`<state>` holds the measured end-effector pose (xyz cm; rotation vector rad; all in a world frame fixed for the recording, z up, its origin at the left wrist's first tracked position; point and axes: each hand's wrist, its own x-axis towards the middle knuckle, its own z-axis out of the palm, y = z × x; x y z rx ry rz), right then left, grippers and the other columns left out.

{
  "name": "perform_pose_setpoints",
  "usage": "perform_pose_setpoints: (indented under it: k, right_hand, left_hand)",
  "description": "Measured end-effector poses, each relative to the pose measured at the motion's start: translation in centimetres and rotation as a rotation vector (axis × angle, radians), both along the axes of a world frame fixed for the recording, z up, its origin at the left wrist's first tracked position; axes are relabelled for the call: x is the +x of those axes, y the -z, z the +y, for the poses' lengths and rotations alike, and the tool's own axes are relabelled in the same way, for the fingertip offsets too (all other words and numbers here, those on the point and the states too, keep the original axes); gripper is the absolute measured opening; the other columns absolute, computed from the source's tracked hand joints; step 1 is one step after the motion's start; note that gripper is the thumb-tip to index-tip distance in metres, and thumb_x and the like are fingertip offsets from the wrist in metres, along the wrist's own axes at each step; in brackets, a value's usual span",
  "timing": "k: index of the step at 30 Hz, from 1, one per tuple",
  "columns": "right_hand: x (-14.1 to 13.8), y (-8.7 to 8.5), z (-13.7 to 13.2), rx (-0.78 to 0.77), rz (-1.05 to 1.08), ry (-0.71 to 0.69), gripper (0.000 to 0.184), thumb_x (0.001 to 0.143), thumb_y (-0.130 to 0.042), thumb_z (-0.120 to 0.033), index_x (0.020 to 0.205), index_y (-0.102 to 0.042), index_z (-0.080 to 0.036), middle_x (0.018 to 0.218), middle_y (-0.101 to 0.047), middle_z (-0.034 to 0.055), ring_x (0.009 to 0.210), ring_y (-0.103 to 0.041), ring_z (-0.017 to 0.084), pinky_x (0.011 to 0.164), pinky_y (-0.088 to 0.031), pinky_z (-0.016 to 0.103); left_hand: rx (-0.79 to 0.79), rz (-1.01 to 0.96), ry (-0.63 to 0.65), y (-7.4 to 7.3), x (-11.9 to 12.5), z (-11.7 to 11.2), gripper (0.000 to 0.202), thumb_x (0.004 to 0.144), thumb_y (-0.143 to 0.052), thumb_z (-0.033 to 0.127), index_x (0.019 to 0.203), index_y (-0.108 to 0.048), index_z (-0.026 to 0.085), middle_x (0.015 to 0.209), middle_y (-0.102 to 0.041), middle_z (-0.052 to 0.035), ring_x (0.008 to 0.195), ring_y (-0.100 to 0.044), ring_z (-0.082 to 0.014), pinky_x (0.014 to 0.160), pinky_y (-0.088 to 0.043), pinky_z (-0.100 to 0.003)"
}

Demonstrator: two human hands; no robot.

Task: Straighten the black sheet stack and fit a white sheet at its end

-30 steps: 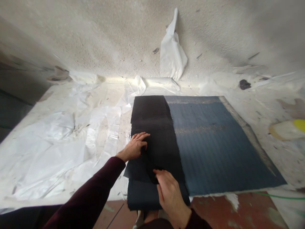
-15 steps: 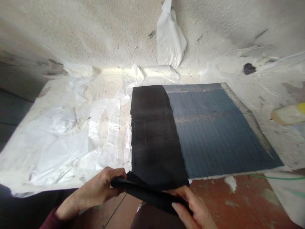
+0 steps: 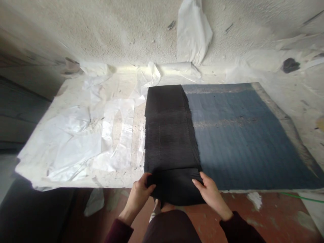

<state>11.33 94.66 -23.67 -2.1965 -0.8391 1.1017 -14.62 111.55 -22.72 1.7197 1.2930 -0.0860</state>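
A long stack of black fabric strips (image 3: 169,135) lies on the left part of a dark blue-grey sheet (image 3: 243,135), running from the wall toward me. Its near end is folded over and hangs past the table's front edge. My left hand (image 3: 140,194) grips the left side of that folded end, thumb on top. On the right side of the same end, my right hand (image 3: 209,192) holds it with fingers curled round the edge. Both sleeves are dark maroon.
A white, paint-spattered table (image 3: 50,182) is covered with crumpled clear plastic film (image 3: 83,141) on the left. A white bag (image 3: 193,30) hangs on the rough wall behind. A dark lump (image 3: 290,64) lies at the back right. Red floor shows below the table edge.
Both hands left the top of the black stack, lifted its near end, then brought it down folded at the table's front edge, gripping it from both sides. The view shifted slightly left.
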Motion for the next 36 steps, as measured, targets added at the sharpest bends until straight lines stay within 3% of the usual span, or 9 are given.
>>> perform_pose_setpoints:
  k: [15,19,26,31,36]
  right_hand:
    - [-1.1,2.0,0.2,-0.125,-0.384,-0.089,0.029,0.089,-0.036,-0.044,0.095,-0.048,-0.019,0.074,-0.062,0.0104,0.072,-0.063,0.031,0.064,-0.036,0.035]
    - [-1.2,2.0,0.3,-0.118,-0.397,-0.077,0.03,0.087,-0.035,-0.048,0.09,-0.047,-0.021,0.07,-0.06,0.0092,0.071,-0.062,0.032,0.063,-0.036,0.035]
    - [-1.2,2.0,0.4,-0.127,-0.32,-0.025,0.038,0.081,-0.035,-0.058,0.087,-0.046,-0.022,0.067,-0.057,0.0067,0.064,-0.059,0.029,0.065,-0.038,0.037]
    - [-1.1,1.7,0.6,-0.131,-0.319,-0.021,0.039,0.081,-0.034,-0.059,0.085,-0.046,-0.022,0.071,-0.06,0.0086,0.07,-0.061,0.03,0.068,-0.039,0.037]
    - [-1.1,1.8,0.5,-0.135,-0.304,-0.018,0.039,0.081,-0.035,-0.06,0.087,-0.046,-0.022,0.071,-0.062,0.009,0.073,-0.063,0.032,0.068,-0.04,0.037]
  left_hand:
    - [0.176,0.118,-0.127,0.1,0.8,-1.4,0.035,0.082,-0.055,0.025,0.117,-0.051,0.023,0.077,-0.058,0.0025,0.068,-0.056,-0.0144,0.066,-0.037,-0.025]
    - [0.157,0.102,-0.191,0.2,0.5,-1.4,0.036,0.079,-0.058,0.027,0.114,-0.052,0.021,0.085,-0.06,0.0007,0.073,-0.059,-0.0144,0.07,-0.04,-0.026]
    - [0.107,0.05,-0.274,-0.4,0.3,-1.3,0.034,0.078,-0.058,0.03,0.111,-0.054,0.022,0.084,-0.061,0.0014,0.071,-0.061,-0.0136,0.07,-0.043,-0.027]
    - [0.101,0.031,-0.3,-1.1,0.5,-1.2,0.032,0.077,-0.058,0.033,0.108,-0.056,0.022,0.081,-0.062,0.0017,0.072,-0.061,-0.0142,0.069,-0.043,-0.027]
    - [0.113,0.042,-0.305,-0.6,0.6,-1.1,0.033,0.078,-0.058,0.035,0.108,-0.056,0.022,0.08,-0.062,0.0019,0.072,-0.061,-0.0148,0.07,-0.044,-0.028]
